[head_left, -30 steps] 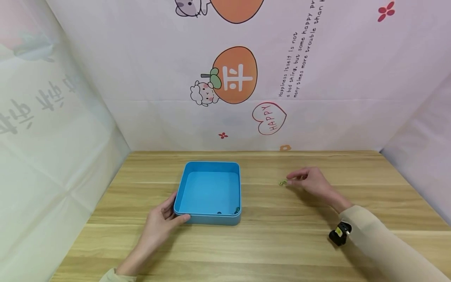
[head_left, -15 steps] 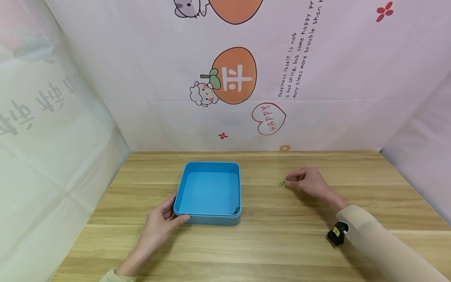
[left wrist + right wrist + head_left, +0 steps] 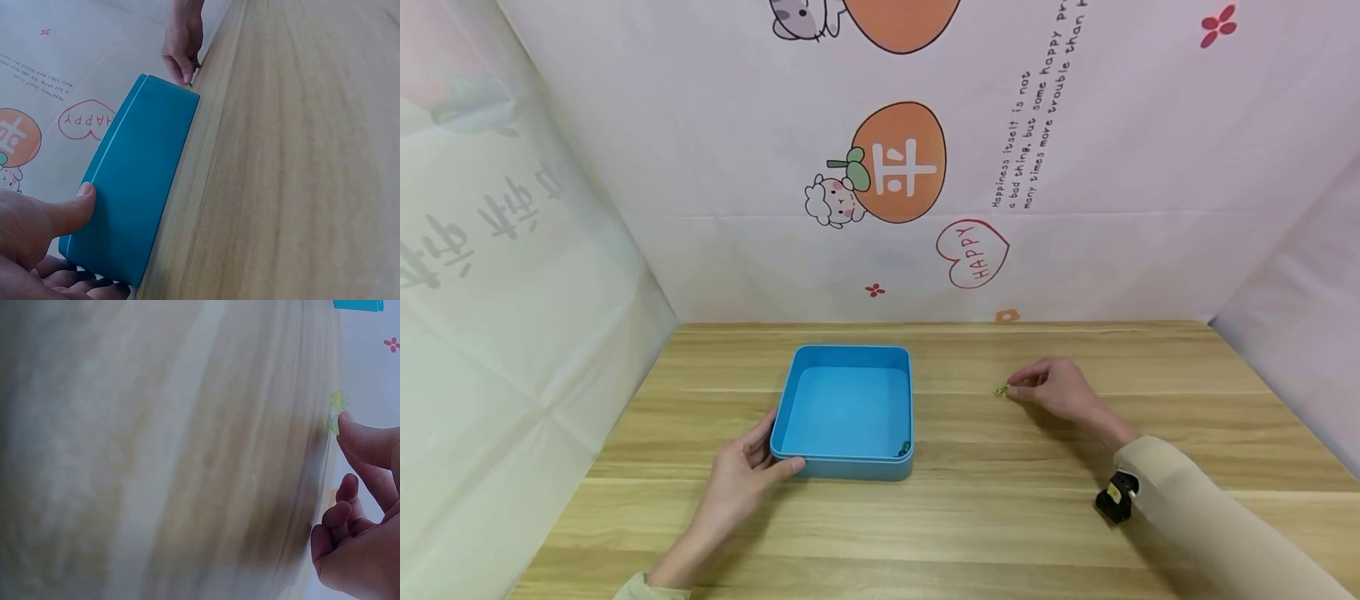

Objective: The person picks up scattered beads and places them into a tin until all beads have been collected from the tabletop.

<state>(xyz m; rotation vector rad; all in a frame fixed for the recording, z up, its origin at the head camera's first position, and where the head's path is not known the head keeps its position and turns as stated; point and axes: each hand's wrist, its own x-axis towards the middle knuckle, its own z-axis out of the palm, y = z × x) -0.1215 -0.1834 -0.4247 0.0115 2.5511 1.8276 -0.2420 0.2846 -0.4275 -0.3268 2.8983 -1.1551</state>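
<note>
My left hand [image 3: 741, 475] grips the near left corner of a square blue box [image 3: 850, 468], thumb on the front wall and fingers around the left side. In the box's near right corner lie small dark green marbles [image 3: 904, 449], partly hidden behind the front wall. To the right, on the wooden table, my right hand [image 3: 1062, 389] pinches a yellow-green glass marble [image 3: 334, 425] between thumb and forefinger. A second clear yellow-green marble [image 3: 340, 399] sits right beside it. In the right wrist view the other fingers are curled in.
A white printed sheet [image 3: 737, 267] stands behind the table [image 3: 985, 533], with more white sheets at the left and right. A black strap device [image 3: 1116, 497] is worn at the right wrist.
A small dark marble seen at the middle of the box's front wall one second ago is out of sight now. My right hand has shifted very slightly left; the left hand stays put.
</note>
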